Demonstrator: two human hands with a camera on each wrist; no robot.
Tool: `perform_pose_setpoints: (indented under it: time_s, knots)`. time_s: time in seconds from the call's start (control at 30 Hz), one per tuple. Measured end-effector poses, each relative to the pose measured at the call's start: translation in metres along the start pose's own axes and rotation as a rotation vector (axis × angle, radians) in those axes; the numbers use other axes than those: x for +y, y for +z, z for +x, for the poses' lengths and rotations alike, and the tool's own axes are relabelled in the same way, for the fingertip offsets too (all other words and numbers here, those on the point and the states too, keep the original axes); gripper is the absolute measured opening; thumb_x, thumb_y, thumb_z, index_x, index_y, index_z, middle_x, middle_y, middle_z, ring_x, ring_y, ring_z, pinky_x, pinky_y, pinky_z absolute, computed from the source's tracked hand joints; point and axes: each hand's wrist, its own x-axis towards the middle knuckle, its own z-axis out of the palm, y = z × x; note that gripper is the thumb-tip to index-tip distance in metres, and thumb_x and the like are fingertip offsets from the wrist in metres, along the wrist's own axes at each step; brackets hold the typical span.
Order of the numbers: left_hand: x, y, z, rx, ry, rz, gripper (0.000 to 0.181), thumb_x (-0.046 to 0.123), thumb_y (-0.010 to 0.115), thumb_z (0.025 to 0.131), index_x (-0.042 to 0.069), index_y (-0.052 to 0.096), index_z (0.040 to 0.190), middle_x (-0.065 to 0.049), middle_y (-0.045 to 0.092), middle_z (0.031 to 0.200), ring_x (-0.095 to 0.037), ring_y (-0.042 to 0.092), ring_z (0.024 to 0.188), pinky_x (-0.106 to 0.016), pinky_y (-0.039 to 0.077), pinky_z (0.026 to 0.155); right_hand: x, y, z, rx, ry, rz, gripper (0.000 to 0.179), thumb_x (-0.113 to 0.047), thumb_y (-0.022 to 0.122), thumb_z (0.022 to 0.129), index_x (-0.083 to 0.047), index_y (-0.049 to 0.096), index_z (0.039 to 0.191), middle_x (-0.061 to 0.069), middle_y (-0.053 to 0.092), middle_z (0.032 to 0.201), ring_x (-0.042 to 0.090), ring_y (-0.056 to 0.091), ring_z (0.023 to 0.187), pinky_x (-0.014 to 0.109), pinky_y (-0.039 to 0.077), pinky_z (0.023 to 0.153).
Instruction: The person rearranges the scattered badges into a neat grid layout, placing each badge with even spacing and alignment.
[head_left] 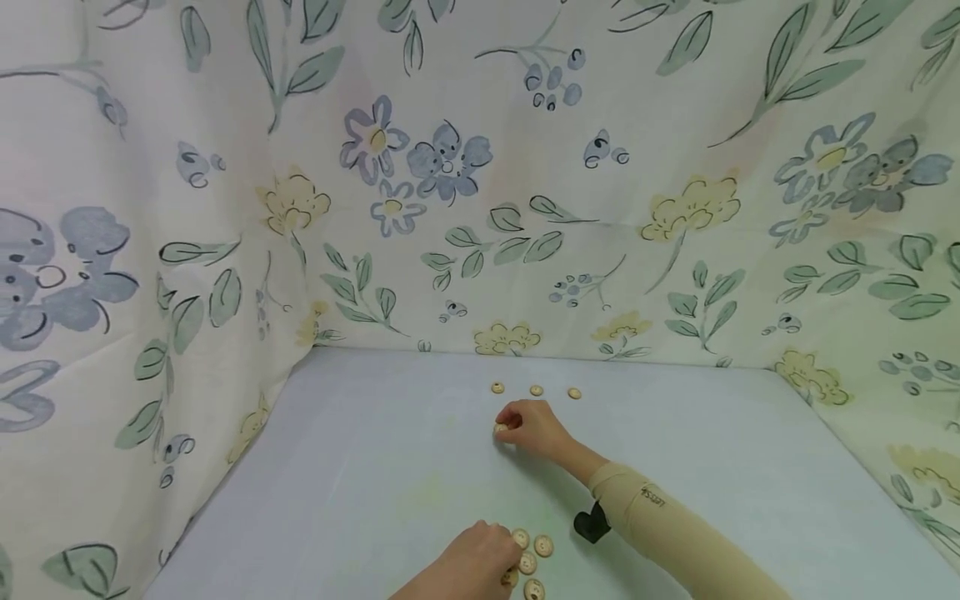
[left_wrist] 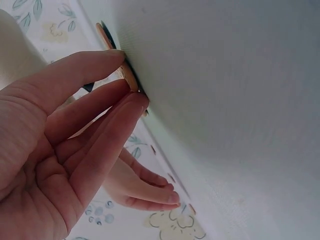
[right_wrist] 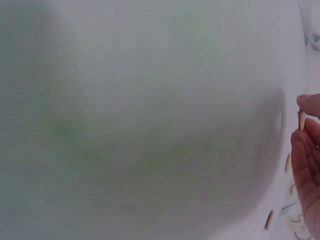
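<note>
– Floral cloth [head_left: 457, 275] is draped behind and beside a white worktop [head_left: 360, 467]. Button locations?
– Three far buttons [head_left: 536, 390] are set in a row by the back edge. Loose near buttons [head_left: 527, 564] are grouped beside the left hand [head_left: 476, 560].
– Grip state?
– Right hand [head_left: 534, 429]: one button [head_left: 500, 428] clamped by thumb and fingertips, just nearer than the row. Left: another button [left_wrist: 129, 77] pinched at the group.
– Appearance?
– Round, thin, pale tan; small dark marks are seen on the faces.
</note>
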Motion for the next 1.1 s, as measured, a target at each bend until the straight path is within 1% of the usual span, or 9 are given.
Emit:
perform_pose_setpoints:
  time_s: [0.13,0.23,0.33,0.5,0.6,0.7,0.83,1.0,1.1]
  knots:
    - [0.0,0.001,0.0,0.011,0.017,0.007,0.041,0.003,0.075,0.073,0.018,0.043,0.053,0.012,0.028,0.051,-0.002,0.021,0.048,-0.016,0.021,0.044,0.002,0.004,0.009,0.011,0.032,-0.001,0.012,-0.014,0.078,0.081,-0.01,0.071,0.089,-0.005,0.062,0.078,0.01,0.054,0.072,0.025,0.047,0.063]
    - [-0.001,0.001,0.0,0.024,0.032,0.019,0.039,0.004,0.077,0.071,0.018,0.045,0.054,0.013,0.03,0.052,-0.001,0.023,0.047,-0.015,0.022,0.044,0.003,0.006,0.014,0.01,0.033,-0.003,0.011,-0.013,0.077,0.082,-0.009,0.071,0.09,-0.003,0.062,0.079,0.01,0.054,0.072,0.025,0.047,0.063]
    - [-0.001,0.001,0.0,0.026,0.037,0.019,0.038,0.003,0.077,0.07,0.018,0.046,0.054,0.013,0.029,0.052,-0.001,0.023,0.047,-0.015,0.021,0.044,0.002,0.009,0.018,0.003,0.011,-0.016,0.01,-0.011,0.076,0.081,-0.006,0.071,0.089,-0.002,0.063,0.078,0.01,0.054,0.072,0.026,0.046,0.064]
    - [-0.001,0.001,0.0,0.018,0.038,0.02,0.036,0.003,0.077,0.069,0.018,0.048,0.054,0.013,0.029,0.052,0.0,0.022,0.047,-0.015,0.021,0.044,0.003,0.015,0.02,0.013,0.014,-0.043,0.009,-0.011,0.076,0.08,-0.008,0.07,0.086,-0.004,0.061,0.076,0.009,0.054,0.071,0.026,0.047,0.066]
    - [-0.001,0.001,0.0,0.021,0.04,0.036,0.035,0.005,0.078,0.069,0.019,0.048,0.055,0.014,0.03,0.052,0.0,0.023,0.047,-0.015,0.022,0.044,0.005,0.017,0.021,0.026,0.012,-0.037,0.009,-0.012,0.077,0.08,-0.009,0.071,0.087,-0.004,0.061,0.077,0.01,0.054,0.072,0.027,0.047,0.067]
    - [-0.002,0.001,0.0,0.025,0.037,0.03,0.038,0.004,0.077,0.07,0.018,0.045,0.054,0.014,0.028,0.051,0.0,0.021,0.046,-0.015,0.022,0.044,0.007,0.019,0.023,0.03,0.015,-0.033,0.011,-0.013,0.077,0.081,-0.009,0.07,0.088,-0.004,0.061,0.079,0.009,0.054,0.073,0.026,0.047,0.067]
    - [-0.002,0.0,0.0,0.016,0.021,-0.008,0.043,0.002,0.076,0.071,0.018,0.04,0.053,0.013,0.023,0.05,-0.001,0.018,0.046,-0.015,0.02,0.043,0.008,0.02,0.023,0.029,0.042,-0.028,0.011,-0.014,0.077,0.081,-0.01,0.07,0.089,-0.003,0.059,0.079,0.011,0.053,0.074,0.027,0.046,0.067]
    - [-0.001,0.0,0.0,-0.014,-0.01,-0.001,0.039,0.004,0.076,0.072,0.018,0.045,0.054,0.012,0.03,0.051,-0.002,0.023,0.046,-0.016,0.022,0.043,0.006,0.02,0.022,0.024,0.062,-0.014,0.012,-0.014,0.077,0.082,-0.009,0.07,0.09,-0.002,0.059,0.08,0.012,0.053,0.075,0.028,0.046,0.068]
    - [-0.001,-0.001,0.0,-0.013,-0.01,0.01,0.037,0.005,0.077,0.072,0.018,0.047,0.055,0.012,0.031,0.051,-0.002,0.024,0.046,-0.016,0.023,0.043,0.006,0.019,0.022,0.02,0.067,-0.008,0.013,-0.014,0.077,0.082,-0.009,0.07,0.091,-0.002,0.059,0.08,0.012,0.052,0.075,0.028,0.046,0.068]
